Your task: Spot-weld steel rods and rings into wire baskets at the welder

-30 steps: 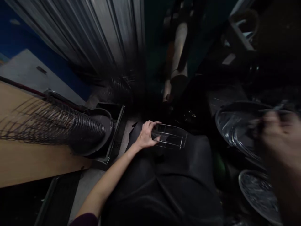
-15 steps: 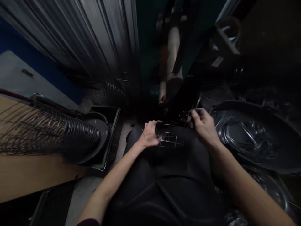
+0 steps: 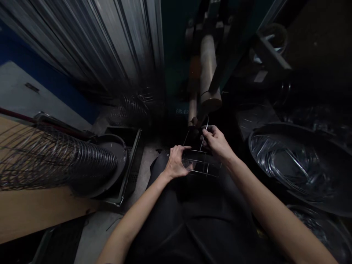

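The left hand (image 3: 177, 161) curls around the left end of a small wire frame (image 3: 206, 163), its thumb on the near side and its fingers on the far side, so the frame reaches out from that grip toward the person's right. The frame sits just above the lap of a black apron (image 3: 203, 227), its long axis running crosswise in front of the body. The right hand (image 3: 216, 143) has thumb and fingertips pinched on a thin bent wire (image 3: 207, 122), which stands steeply, nearly square to the frame's length, with its top leaning a little right. Its lower end meets the far edge of the frame in the view, close to the middle of the span; whether the two actually touch cannot be told. From the right grip, the frame lies below and toward the body, with its free right end near the wrist, while the left hand has the nearer hold on its other end. The bent wire clearly belongs to the right hand's side. Beyond both grips, a pale cylinder (image 3: 209, 69) and a thinner post (image 3: 193, 108) point down toward the bent wire's top, the post slightly left of it.
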Demonstrator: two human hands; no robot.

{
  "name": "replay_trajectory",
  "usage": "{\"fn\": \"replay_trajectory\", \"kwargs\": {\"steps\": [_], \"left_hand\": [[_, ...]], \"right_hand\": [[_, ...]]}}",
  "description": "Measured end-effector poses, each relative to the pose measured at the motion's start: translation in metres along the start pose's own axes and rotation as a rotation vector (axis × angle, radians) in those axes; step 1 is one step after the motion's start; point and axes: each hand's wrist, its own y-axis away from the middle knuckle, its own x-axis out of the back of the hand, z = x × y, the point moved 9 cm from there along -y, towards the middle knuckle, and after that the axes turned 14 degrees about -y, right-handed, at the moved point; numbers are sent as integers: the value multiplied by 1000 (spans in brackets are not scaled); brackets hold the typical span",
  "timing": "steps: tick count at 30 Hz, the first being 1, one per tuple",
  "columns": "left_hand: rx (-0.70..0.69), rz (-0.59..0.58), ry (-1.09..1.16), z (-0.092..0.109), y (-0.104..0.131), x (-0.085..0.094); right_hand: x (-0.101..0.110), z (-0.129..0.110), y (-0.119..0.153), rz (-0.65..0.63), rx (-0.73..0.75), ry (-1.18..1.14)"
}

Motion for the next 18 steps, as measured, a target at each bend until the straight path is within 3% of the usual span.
{"fn": "replay_trajectory", "kwargs": {"steps": [8, 18], "left_hand": [[-44, 135, 77, -9, -36, 21], [39, 112, 203, -28, -52, 15]], "right_hand": [[-18, -29, -32, -20, 33, -21], [-27, -46, -41, -62, 156, 106]]}}
